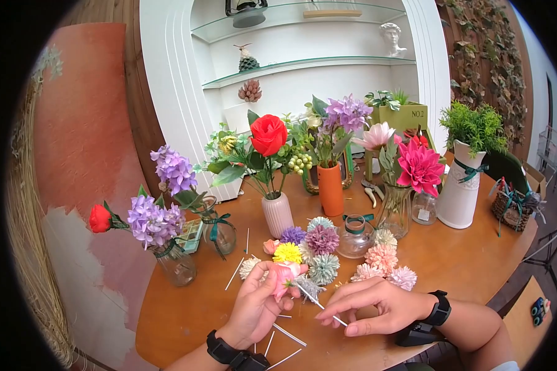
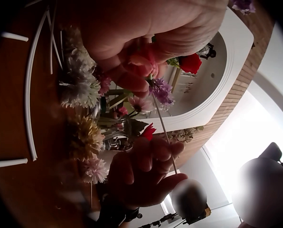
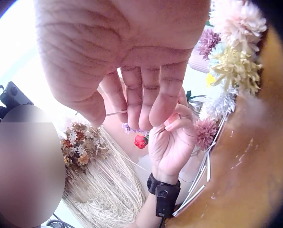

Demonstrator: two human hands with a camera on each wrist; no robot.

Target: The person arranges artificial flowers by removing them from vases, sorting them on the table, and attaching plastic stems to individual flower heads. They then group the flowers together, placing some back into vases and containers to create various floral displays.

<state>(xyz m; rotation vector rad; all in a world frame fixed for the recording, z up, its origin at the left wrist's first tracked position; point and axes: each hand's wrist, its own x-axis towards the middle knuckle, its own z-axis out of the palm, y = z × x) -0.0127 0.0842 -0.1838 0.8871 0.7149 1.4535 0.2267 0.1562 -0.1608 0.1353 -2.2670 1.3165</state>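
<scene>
In the head view the left hand (image 1: pixel 252 307) pinches a pink flower (image 1: pixel 284 278) between thumb and fingers, low over the table. A thin white stick (image 1: pixel 319 303) runs from the flower's base down to the right hand (image 1: pixel 380 304), whose thumb and fingers hold its far end. The left wrist view has the pink flower (image 2: pixel 143 64) in the left hand (image 2: pixel 155 28), and the stick (image 2: pixel 163 126) reaching the right hand (image 2: pixel 143 173). In the right wrist view the right hand's fingers (image 3: pixel 132 90) partly hide the stick (image 3: pixel 115 113); the left hand (image 3: pixel 172 145) is beyond.
Loose flower heads (image 1: pixel 323 240) lie just behind the hands. White sticks (image 1: pixel 289 334) are scattered on the table (image 1: pixel 185 315) near the left wrist. Farther back stand a pink vase (image 1: pixel 277 216), an orange vase (image 1: pixel 331 191), a white vase (image 1: pixel 459 188) and several glass vases (image 1: pixel 178 267) with flowers.
</scene>
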